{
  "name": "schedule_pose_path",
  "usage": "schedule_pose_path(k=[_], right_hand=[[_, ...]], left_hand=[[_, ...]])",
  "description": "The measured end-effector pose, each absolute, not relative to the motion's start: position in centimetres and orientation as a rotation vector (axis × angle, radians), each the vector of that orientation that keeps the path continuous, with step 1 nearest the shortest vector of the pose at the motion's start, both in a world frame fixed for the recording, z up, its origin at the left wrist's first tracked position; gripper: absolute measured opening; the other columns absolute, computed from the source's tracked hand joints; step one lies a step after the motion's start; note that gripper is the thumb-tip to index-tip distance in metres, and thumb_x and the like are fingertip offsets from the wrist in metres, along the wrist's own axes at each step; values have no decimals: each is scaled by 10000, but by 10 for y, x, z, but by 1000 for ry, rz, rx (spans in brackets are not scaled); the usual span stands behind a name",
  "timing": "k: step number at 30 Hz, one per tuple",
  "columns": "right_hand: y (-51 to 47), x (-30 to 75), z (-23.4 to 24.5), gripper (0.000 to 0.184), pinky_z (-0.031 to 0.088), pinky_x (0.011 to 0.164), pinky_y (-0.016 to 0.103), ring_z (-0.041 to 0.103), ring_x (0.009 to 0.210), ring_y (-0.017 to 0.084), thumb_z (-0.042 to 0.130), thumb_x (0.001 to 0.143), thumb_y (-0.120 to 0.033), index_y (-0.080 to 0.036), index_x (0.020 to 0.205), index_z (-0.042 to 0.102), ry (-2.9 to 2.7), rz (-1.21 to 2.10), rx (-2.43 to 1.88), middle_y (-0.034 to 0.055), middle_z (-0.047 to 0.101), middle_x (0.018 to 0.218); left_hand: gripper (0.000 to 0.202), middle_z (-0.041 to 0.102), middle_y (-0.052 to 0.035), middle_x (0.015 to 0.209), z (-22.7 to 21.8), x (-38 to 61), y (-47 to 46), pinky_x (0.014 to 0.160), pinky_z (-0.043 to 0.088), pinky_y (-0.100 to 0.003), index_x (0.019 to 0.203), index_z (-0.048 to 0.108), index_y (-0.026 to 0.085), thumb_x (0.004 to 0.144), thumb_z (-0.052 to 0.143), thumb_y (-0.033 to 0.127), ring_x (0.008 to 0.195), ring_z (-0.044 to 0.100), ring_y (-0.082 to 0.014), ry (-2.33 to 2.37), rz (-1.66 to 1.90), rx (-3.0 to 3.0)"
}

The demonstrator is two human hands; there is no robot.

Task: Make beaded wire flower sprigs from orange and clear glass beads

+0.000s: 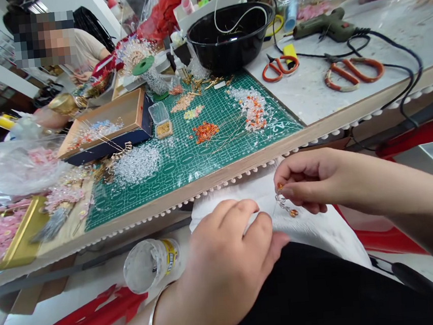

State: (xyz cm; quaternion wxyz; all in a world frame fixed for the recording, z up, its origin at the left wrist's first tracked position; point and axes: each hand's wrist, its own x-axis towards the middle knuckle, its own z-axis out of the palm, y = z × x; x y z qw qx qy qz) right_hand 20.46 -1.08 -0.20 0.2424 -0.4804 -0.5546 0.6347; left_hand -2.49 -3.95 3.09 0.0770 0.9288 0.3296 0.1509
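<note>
Nothing can be read for certain: the yellow label [171,256] on the plastic bottle [152,265] is too blurred, and the green cutting mat [215,152] shows only tiny grid markings and an unclear white corner mark [276,125].

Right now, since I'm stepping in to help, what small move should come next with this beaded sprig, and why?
I'd probably bring the left hand in to steady the lower end of the beaded wire sprig. The right hand pinches it only at the fingertips, its lower orange bead hangs free above the white cloth, and the left hand's fingers are already close beside it.
</note>
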Motion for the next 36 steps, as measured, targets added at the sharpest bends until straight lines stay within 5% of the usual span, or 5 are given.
schedule_pose_path(k=[3,9,17,31,36], right_hand=[[-11,205,-1,165,444,451,198,542,509,107,694,855,-377,-218,824,664,-1610,1756,-1294,-39,606,603],[-12,207,3,165,433,457,204,537,515,113,684,879,-362,-209,817,690,-1667,1811,-1264,-30,595,593],[-32,197,-10,423,329,447,181,444,547,56,873,728,-393,-246,1060,656,-916,1835,-992,-6,625,914],[-45,179,-10,208,135,371,168,328,378,0,743,890,-376,-208,853,626,-743,2049,-983,-26,643,708],[-48,181,-11,197,168,402,151,245,458,29,789,836,-376,-211,879,690,-685,2006,-1031,-77,418,589]], left_hand=[[210,712,-131,1203,42,-26,-32,956,451,-345,1112,686,136,960,547,177,1080,646,-253,1074,569,2627],[189,667,6,710,44,-12,-7,585,369,-263,791,686,219,934,598,305,656,582,-160,1040,93,1923],[183,511,46,599,19,-2,-7,539,333,-234,813,674,177,891,672,342,542,417,-85,999,664,1235],[162,463,40,667,17,-12,-17,523,295,-242,879,626,193,941,614,341,582,357,-88,1028,588,1380],[197,506,26,730,16,-14,-15,571,333,-233,836,612,187,939,622,355,651,408,-94,1027,579,1420]])
